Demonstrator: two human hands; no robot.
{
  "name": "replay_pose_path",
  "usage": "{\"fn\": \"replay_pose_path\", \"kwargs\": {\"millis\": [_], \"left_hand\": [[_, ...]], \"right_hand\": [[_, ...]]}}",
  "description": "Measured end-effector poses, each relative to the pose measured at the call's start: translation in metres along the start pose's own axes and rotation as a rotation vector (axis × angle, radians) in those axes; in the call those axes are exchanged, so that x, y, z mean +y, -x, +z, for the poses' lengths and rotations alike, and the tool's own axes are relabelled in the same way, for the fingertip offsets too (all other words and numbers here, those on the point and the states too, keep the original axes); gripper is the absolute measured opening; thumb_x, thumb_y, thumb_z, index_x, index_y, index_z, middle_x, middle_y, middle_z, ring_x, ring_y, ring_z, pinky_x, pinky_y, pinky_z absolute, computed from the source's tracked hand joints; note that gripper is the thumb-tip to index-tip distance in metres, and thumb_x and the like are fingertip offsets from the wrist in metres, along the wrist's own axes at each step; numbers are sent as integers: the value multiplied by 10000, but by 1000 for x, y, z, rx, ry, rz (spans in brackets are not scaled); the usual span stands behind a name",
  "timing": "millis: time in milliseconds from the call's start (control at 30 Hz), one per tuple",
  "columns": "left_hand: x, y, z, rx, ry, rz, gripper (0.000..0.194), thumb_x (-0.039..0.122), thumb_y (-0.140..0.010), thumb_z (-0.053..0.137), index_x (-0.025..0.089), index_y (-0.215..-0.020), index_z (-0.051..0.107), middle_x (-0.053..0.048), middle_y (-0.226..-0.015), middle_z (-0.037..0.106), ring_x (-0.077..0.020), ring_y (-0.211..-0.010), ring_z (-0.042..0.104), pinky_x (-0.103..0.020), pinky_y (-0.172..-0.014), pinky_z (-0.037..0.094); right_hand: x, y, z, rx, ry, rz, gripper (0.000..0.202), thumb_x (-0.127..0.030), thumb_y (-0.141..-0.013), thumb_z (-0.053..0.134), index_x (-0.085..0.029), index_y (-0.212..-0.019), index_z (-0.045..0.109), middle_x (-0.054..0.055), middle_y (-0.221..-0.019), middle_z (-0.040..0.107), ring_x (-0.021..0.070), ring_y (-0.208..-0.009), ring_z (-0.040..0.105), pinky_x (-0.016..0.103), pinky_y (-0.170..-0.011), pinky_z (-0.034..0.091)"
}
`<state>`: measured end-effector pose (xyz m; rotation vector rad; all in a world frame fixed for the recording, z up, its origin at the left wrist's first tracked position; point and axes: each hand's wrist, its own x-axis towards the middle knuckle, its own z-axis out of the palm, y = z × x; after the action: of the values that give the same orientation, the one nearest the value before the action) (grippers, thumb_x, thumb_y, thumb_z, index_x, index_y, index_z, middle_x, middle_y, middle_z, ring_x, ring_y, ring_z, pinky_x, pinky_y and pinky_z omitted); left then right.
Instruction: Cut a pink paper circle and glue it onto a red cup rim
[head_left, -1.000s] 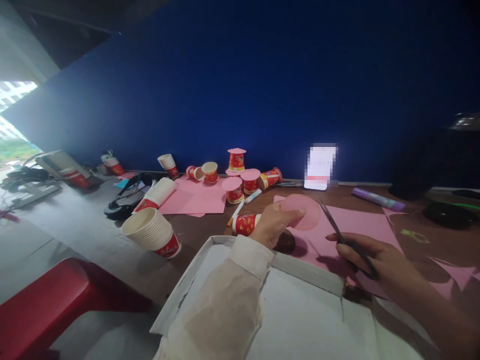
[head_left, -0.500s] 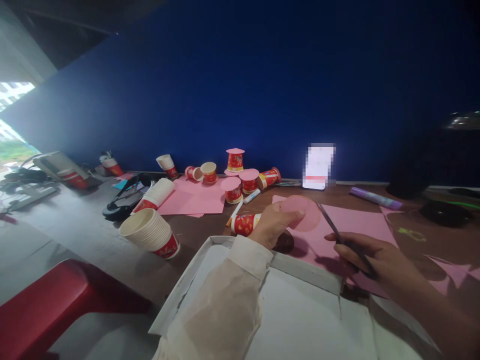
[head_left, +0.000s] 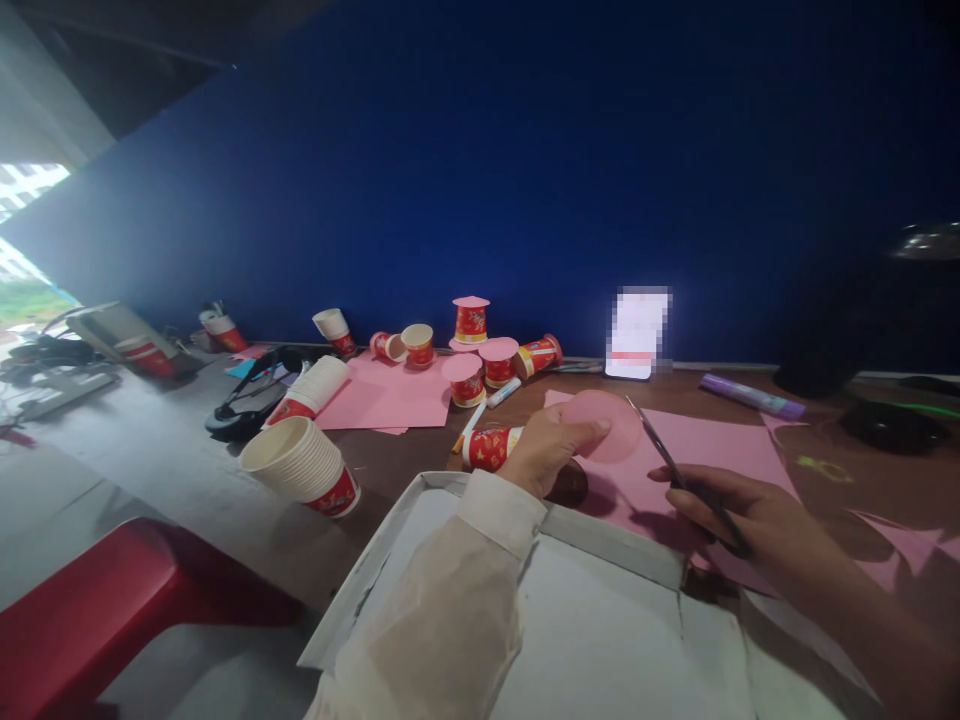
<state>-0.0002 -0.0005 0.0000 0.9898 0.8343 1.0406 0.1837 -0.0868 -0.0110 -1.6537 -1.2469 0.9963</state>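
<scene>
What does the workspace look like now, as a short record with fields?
left grip: pink paper disc
right grip: scissors, tips near the disc's right edge; contact unclear
beneath disc: pink sheet on brown table
beside left grip: red cup on its side
further left: nested paper cups
far edge: lit phone

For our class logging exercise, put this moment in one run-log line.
left fingers: hold pink disc | right fingers: hold scissors near disc edge | beneath: pink sheet | beyond: red cups, some disc-topped
</scene>
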Motion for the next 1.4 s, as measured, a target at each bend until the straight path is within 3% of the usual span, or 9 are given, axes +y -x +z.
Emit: {"fn": "replay_pose_path", "kwargs": {"millis": [233, 367, 500, 567, 733, 933, 1233, 1400], "left_hand": [[0, 1, 1, -13, 2, -11, 386, 355, -536, 896, 134, -777, 692, -18, -740, 646, -133, -697, 559, -284, -734, 444], [0, 1, 1, 3, -14, -12, 385, 346, -522, 902, 133, -770, 698, -23, -743, 652, -132, -693, 563, -283, -734, 451], [1, 1, 1, 0, -13, -17, 380, 342, -521, 905, 137, -763, 697, -19, -731, 648, -126, -680, 558, -281, -729, 456], [1, 1, 1, 1, -16, -20, 385, 345, -522, 906, 137, -771, 698, -24, -740, 653, -130, -687, 563, -284, -733, 458], [0, 0, 1, -10, -12, -21, 386, 355, -534, 903, 133, -768, 691, -21, -732, 643, -126, -676, 552, -288, -732, 454], [-2, -1, 0, -29, -12, -9, 390, 381, -549, 897, 136, -773, 692, -24, -748, 648, -124, -681, 559, -282, -724, 451], [0, 0, 1, 6, -38, 1, 399, 386, -526, 892, 134, -755, 684, -11, -709, 625, -115, -656, 523, -262, -671, 408], [-2, -2, -1, 19, -2, 5, 410, 365, -512, 898, 126, -773, 691, -15, -722, 636, -113, -666, 534, -256, -672, 406]], "right_hand": [[3, -5, -6, -21, 99, -82, 456, -592, -690, 738, -209, -930, 797, 62, -821, 788, 201, -559, 685, 254, -433, 501], [7, -8, -7, 25, 164, -136, 438, -598, -723, 709, -219, -921, 800, 44, -792, 787, 187, -513, 668, 272, -479, 521], [10, -12, -10, 4, 190, -197, 403, -587, -712, 720, -235, -884, 809, 48, -867, 807, 267, -769, 754, 289, -641, 582], [12, -15, -12, -26, 223, -200, 418, -598, -709, 721, -237, -898, 813, 53, -901, 811, 278, -804, 757, 294, -669, 588], [13, -19, -15, -33, 262, -167, 475, -637, -721, 693, -240, -953, 813, 48, -866, 806, 241, -692, 733, 288, -605, 568], [12, -19, -17, -36, 317, -175, 493, -665, -731, 670, -249, -956, 809, 37, -862, 802, 242, -723, 721, 321, -707, 571], [13, -18, -20, -58, 319, -125, 578, -691, -730, 637, -222, -1033, 787, 6, -624, 728, 220, -577, 674, 344, -633, 549], [13, -20, -15, -11, 277, -167, 478, -637, -722, 676, -249, -966, 811, 47, -885, 808, 290, -787, 751, 376, -724, 594]]}}
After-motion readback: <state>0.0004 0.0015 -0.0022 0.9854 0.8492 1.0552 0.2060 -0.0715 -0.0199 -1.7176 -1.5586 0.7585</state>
